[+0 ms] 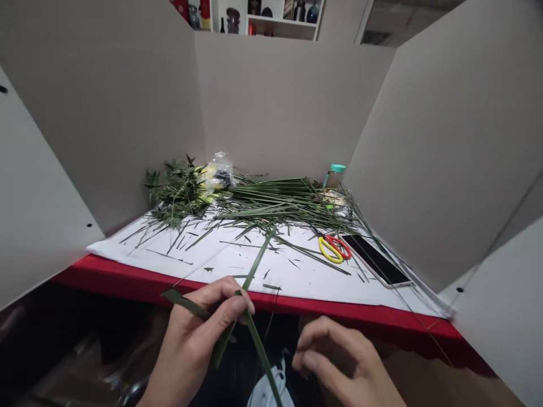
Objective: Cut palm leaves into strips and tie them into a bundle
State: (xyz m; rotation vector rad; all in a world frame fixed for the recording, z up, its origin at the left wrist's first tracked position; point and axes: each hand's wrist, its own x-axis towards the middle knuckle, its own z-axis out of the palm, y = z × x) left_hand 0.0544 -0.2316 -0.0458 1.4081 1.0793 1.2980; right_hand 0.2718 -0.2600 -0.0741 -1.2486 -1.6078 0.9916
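Note:
My left hand (199, 333) is closed in a pinch on a long green leaf strip (254, 265), folded at my fingertips, with one end reaching up over the table and another running down towards my lap. My right hand (339, 362) sits low beside it, fingers curled, close to the lower part of the strip; what it holds, if anything, is hidden. Both hands are in front of the red table edge (127, 280).
A white sheet (237, 254) covers the table, strewn with leaf scraps. At the back lie a pile of green leaves (275, 200), a plastic bag (216, 172) and a teal-capped jar (335, 175). Scissors (333, 247) and a phone (375, 259) lie at right. Beige panels enclose the table.

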